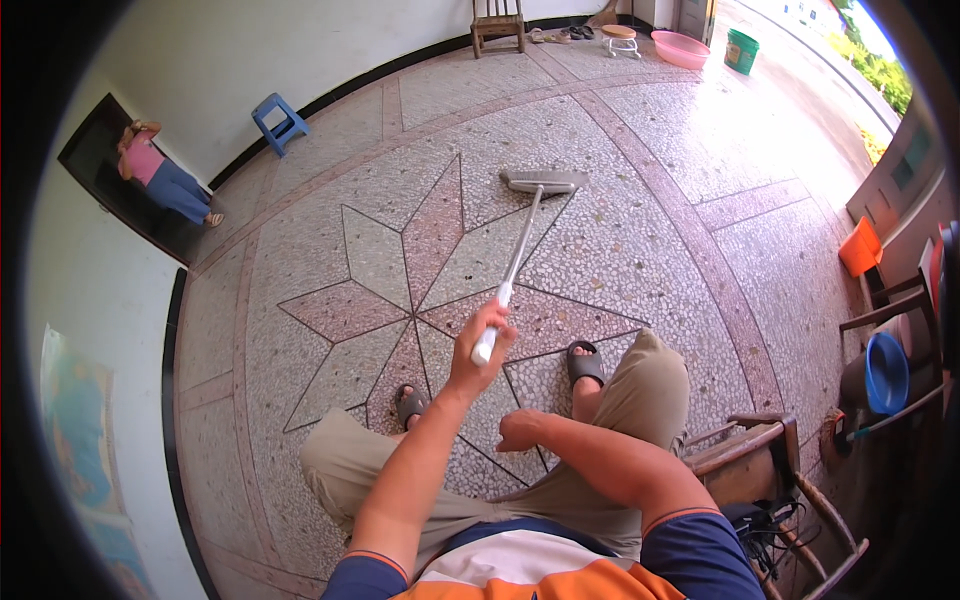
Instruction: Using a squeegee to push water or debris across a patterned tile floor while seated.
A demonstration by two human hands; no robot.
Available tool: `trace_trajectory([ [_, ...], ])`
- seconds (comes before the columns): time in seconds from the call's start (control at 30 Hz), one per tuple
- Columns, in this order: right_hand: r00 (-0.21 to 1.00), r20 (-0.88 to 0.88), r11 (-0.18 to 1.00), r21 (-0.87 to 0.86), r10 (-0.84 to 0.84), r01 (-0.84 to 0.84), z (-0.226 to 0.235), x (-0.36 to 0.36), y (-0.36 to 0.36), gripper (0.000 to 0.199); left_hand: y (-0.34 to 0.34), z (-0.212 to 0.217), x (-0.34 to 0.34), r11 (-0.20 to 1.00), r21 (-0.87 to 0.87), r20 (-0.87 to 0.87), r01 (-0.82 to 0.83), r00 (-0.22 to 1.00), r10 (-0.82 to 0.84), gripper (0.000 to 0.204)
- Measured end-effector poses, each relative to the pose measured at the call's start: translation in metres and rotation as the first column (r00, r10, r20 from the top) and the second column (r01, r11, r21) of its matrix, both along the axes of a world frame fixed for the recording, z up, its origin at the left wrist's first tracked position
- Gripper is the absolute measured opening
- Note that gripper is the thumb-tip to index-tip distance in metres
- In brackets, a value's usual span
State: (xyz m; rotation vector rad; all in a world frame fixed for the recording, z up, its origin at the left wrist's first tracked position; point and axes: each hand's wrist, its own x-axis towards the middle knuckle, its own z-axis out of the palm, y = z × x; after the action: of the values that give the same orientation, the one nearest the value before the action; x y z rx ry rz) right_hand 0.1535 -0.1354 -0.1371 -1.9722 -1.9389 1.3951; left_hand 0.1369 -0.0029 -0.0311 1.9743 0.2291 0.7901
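My left hand (484,345) is wrapped round the white grip of a flat mop (524,240), near the handle's end. From there the thin silver handle slants forward and slightly right. Its wide grey head (545,182) lies on the speckled stone floor, ahead of the star pattern's middle. Lower down, my right hand (520,430) hangs between my knees, its fingers curled into a fist and apart from the mop. No object shows in that fist, though its palm side is turned out of sight.
I sit with my sandalled feet (585,363) apart. Beside me on the right stands a wooden chair (740,450); past it are a blue basin (886,373) and an orange bucket (860,247). A blue stool (280,124) and a person (165,172) are far left; a pink basin (681,50) is far right.
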Motion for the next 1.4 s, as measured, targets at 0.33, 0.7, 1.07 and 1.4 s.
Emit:
trace_trajectory([
  [0.33, 0.999, 0.03, 1.0, -0.028, 0.014, -0.013, 0.009, -0.002, -0.005, 0.046, -0.071, 0.062, -0.165, 1.0, -0.002, -0.075, -0.004, 0.997, 0.004, 0.021],
  [0.7, 0.997, 0.042, 0.998, -0.031, 0.061, -0.06, 0.011, -0.001, -0.006, 0.048, -0.099, 0.142, -0.192, 0.991, -0.072, 0.39, 0.117, 0.918, -0.08, 0.036],
  [1.07, 1.0, 0.019, 0.998, -0.053, 0.02, -0.019, 0.015, -0.008, -0.002, 0.042, -0.07, 0.101, -0.102, 0.988, 0.061, 0.225, 0.143, 0.962, -0.153, 0.019],
  [1.4, 1.0, -0.021, 1.0, 0.02, 0.017, -0.016, 0.01, 0.001, -0.004, 0.047, -0.016, 0.055, 0.012, 0.993, 0.006, 0.068, 0.115, 0.991, -0.115, 0.023],
])
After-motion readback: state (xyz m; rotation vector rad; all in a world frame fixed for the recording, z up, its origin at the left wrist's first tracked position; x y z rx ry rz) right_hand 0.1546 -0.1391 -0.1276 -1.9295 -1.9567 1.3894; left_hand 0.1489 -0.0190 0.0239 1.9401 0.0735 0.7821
